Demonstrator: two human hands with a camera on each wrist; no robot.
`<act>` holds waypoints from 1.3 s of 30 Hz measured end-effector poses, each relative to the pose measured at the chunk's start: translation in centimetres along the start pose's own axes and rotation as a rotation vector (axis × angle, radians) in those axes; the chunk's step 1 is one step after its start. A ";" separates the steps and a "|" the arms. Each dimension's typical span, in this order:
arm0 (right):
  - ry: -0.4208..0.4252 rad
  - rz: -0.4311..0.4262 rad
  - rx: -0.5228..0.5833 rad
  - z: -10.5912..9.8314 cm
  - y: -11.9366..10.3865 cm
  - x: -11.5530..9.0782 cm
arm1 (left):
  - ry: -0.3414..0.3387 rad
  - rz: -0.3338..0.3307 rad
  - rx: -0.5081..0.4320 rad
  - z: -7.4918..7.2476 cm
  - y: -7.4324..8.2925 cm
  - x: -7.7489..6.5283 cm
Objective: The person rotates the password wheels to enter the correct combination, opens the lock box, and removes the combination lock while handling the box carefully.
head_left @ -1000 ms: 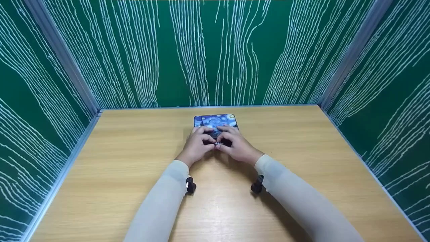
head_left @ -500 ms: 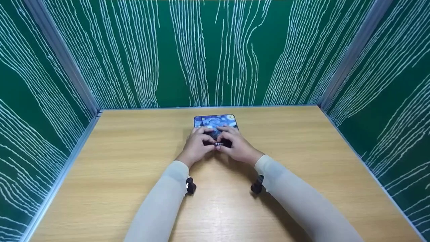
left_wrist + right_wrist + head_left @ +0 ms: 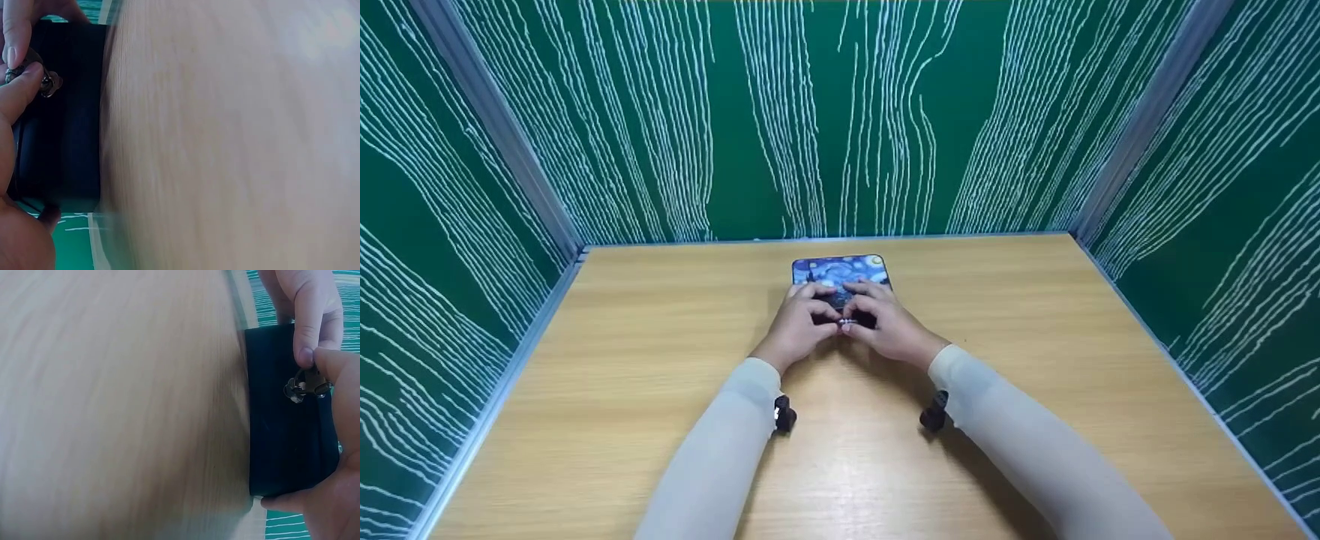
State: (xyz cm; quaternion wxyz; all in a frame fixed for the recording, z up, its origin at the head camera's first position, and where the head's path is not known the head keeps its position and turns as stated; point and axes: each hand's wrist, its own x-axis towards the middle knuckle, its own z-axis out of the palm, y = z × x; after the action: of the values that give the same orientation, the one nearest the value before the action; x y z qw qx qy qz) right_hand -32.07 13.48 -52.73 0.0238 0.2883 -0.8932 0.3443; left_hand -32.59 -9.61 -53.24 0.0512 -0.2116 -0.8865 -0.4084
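Note:
A box point(image 3: 840, 268) with a swirling blue night-sky picture on its lid stands towards the back of the table, its dark front side point(image 3: 67, 140) facing me. On that side sits a small metal clasp point(image 3: 304, 387). My left hand point(image 3: 799, 322) and right hand point(image 3: 891, 324) come at the box from either side, with some fingers resting on the lid. Thumbs and index fingers meet at the clasp and pinch it, partly covering it. Whether the clasp is fastened cannot be told.
A wooden table point(image 3: 645, 360) spreads around the box. Green panels point(image 3: 735, 187) with white wavy lines rise at the back and both sides, joined by grey metal posts point(image 3: 510, 142). Both forearms wear small dark cameras point(image 3: 784, 414) at the wrist.

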 end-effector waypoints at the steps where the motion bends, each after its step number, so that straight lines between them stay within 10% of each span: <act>1: -0.003 0.004 -0.003 0.0 0.0 0.0 | -0.003 -0.001 -0.003 -0.1 0.0 0.0; 39: 0.039 0.028 -0.009 0.7 -0.6 -0.1 | 0.003 0.006 -0.005 -0.1 0.1 -0.4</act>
State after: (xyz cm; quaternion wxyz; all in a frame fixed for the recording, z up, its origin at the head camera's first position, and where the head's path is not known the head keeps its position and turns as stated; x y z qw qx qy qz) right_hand -31.53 12.75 -52.94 0.0376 0.2687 -0.8981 0.3462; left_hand -32.20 -9.71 -53.23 0.0533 -0.2137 -0.8846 -0.4109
